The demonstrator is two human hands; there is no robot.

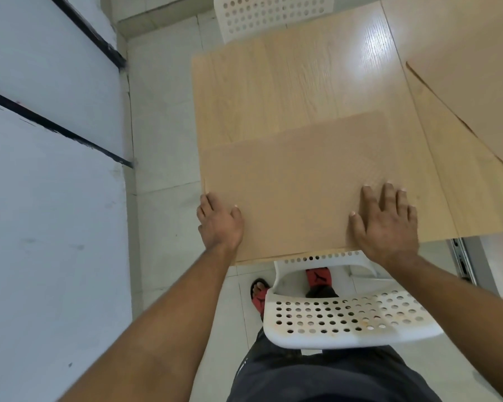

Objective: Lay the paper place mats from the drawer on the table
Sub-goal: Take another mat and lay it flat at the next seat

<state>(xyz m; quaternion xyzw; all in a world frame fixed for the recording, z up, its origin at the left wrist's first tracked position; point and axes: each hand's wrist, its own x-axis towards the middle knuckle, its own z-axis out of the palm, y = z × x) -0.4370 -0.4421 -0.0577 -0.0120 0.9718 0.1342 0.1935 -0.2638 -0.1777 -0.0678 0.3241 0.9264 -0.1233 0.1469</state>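
At the near edge of the tabletop, pinching the mat with left hand, pressing with flat right hand; pulled nearer, could slide off.

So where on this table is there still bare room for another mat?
Bare table lies between the place mat and the far chair. A narrower bare wedge runs between that mat and the second sheet on the right. The near edge is crowded: left hand holds the mat's edge, right hand presses it flat.

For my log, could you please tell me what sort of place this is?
Probably a small dining area: a wooden table, white perforated chairs at two sides, a tiled floor.
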